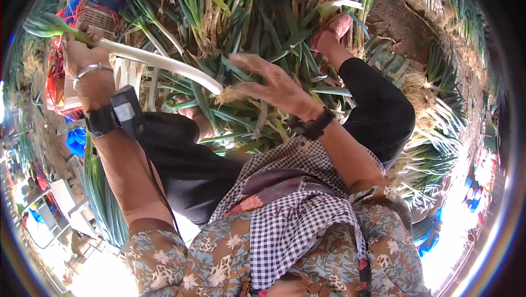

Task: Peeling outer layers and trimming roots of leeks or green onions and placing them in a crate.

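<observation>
My left hand [86, 56] is wrapped round the green upper part of a leek [159, 61]. Its long white shank slants down to the right, and the root end points toward my right hand [268, 81]. That hand has its fingers apart and somewhat blurred by motion. Its lower fingers are right by the roots; whether they touch them I cannot tell. Beneath both hands lies a heap of loose green leaves [246, 113]. Several white leek shanks [130, 78] lie beside my left wrist.
Large leek bunches [219, 7] stand ahead, and more roots and stalks [430, 127] are piled at the right. A woven basket [98, 21] with red strings is at the far left. My foot [334, 29] rests among the leaves. A long green bundle [104, 204] lies at the lower left.
</observation>
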Demonstrator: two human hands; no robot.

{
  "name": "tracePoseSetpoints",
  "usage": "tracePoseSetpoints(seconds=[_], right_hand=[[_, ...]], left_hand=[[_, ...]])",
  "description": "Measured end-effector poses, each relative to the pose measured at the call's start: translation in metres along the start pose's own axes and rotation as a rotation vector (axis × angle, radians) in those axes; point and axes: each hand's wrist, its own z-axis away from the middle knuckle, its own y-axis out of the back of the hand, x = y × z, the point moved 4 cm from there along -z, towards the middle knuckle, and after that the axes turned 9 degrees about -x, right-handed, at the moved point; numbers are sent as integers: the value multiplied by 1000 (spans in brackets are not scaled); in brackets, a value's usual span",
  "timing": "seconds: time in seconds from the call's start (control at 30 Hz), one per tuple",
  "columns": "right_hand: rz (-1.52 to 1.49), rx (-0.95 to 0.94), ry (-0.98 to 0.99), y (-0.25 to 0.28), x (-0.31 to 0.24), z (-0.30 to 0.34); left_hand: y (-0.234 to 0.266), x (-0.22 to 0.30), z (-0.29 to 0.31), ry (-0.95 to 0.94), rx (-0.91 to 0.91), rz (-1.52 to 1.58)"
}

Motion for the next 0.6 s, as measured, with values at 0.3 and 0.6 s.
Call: tracePoseSetpoints(seconds=[0.3,0.6], right_hand=[[1103,-160,-213,51,127,57],[385,440,-372,178,181,-48]], left_hand=[[12,46,-2,-185,219,-179],[-59,-19,52,236,-375,117]])
